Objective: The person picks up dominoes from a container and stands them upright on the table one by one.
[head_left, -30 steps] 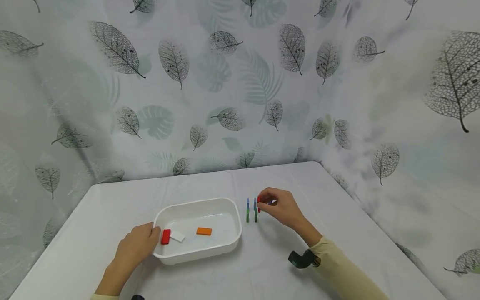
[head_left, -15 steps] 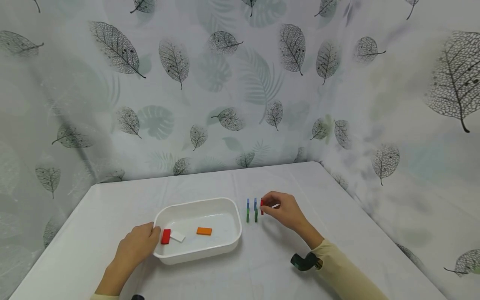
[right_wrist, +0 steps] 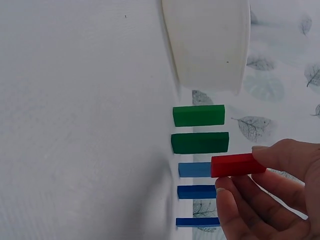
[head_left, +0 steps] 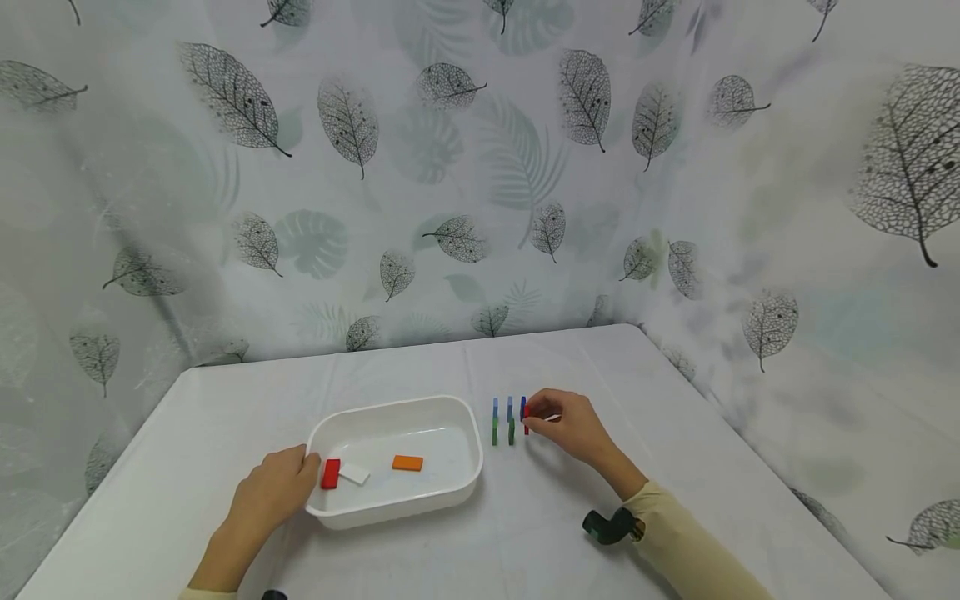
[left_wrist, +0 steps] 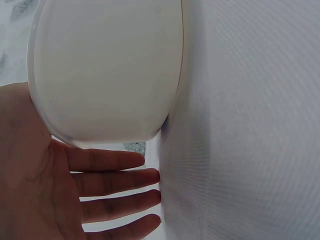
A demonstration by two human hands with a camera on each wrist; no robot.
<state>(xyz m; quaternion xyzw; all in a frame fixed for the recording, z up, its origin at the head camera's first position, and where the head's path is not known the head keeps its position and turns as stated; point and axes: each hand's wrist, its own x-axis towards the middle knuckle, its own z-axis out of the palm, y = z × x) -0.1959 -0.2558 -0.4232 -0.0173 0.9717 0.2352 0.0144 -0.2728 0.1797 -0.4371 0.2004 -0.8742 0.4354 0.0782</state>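
My right hand [head_left: 567, 427] pinches a red domino block [right_wrist: 237, 165] upright between thumb and fingertips, close over the table. Beside it stand two green dominoes, one lighter [right_wrist: 199, 116] and one darker [right_wrist: 200, 143]. Behind these is a row of blue ones: a light blue domino [right_wrist: 194, 170], a mid-blue one [right_wrist: 196, 192] and a thinner-looking blue one [right_wrist: 197, 222], partly covered by the fingers. At the left end of a white tray [head_left: 397, 510], my left hand [head_left: 273, 492] touches the rim; its four fingers [left_wrist: 117, 182] extend straight below the tray's end.
Inside the tray lie a red domino [head_left: 331, 473], a white one [head_left: 354, 473] and an orange one [head_left: 407, 462]. A white cloth covers the table [head_left: 480, 558]. Leaf-patterned curtains [head_left: 465, 208] close off the back and sides.
The right hand has moved right and a little nearer with the red domino, away from the two rows. A dark blue domino now shows behind it. Left hand and tray have stayed put.
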